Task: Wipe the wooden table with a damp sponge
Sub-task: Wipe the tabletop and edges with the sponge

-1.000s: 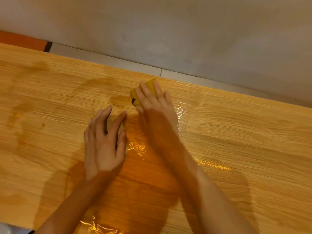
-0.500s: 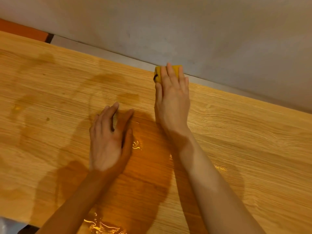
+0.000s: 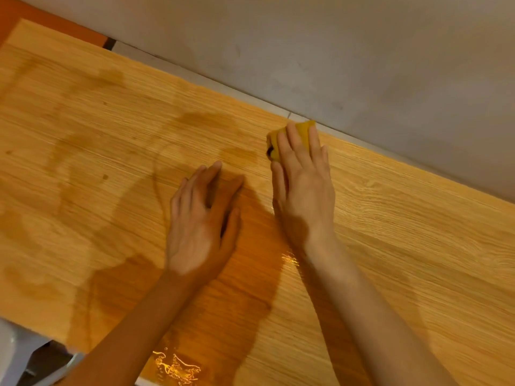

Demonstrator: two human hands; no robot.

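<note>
A wooden table (image 3: 418, 246) with light grain fills most of the view, and dark damp streaks cover its left and middle. My right hand (image 3: 302, 188) presses flat on a yellow sponge (image 3: 274, 142) at the table's far edge, next to the wall. Only the sponge's top and left corner show past my fingers. My left hand (image 3: 200, 221) lies palm down on the wet wood, just left of the right hand, fingers slightly spread and holding nothing.
A grey wall (image 3: 362, 51) runs along the table's far edge, with a pale strip at its base. An orange surface (image 3: 55, 20) shows at the top left. At the bottom left, below the near edge, are floor and a dark object (image 3: 41, 360).
My right hand pushed the sponge away from me, from the middle of the table to its far edge by the wall. The left hand stayed flat in place.
</note>
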